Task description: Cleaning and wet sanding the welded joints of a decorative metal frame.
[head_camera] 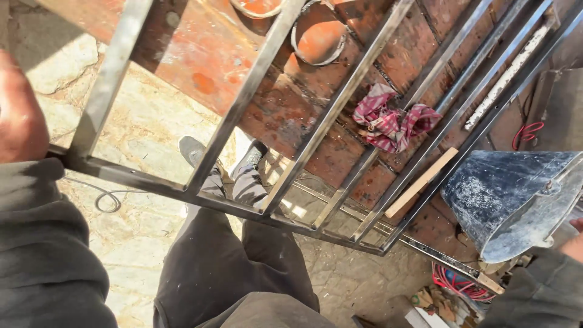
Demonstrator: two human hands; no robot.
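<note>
A black steel grille (243, 103) with several parallel bars runs slanted across the view, above my legs. My left hand (21, 115), at the far left edge, is closed around the end of the grille's lower rail (139, 179). A dark, dusty metal bucket (504, 194) hangs tilted at the right, its mouth turned toward me. Only a sliver of my right hand (574, 243) shows at the right edge, against the bucket's rim; its fingers are hidden. Grey sleeves cover both arms.
Behind the bars lies a rusty red slab (206, 67) with a red plaid cloth (392, 121), a wooden slat (419, 182), a metal hoop (319, 39) and a red wire (527, 133). A red cable coil (461, 287) and scraps lie low right. Stone paving (139, 127) and a grey cord (106, 199) are under my shoes (194, 150).
</note>
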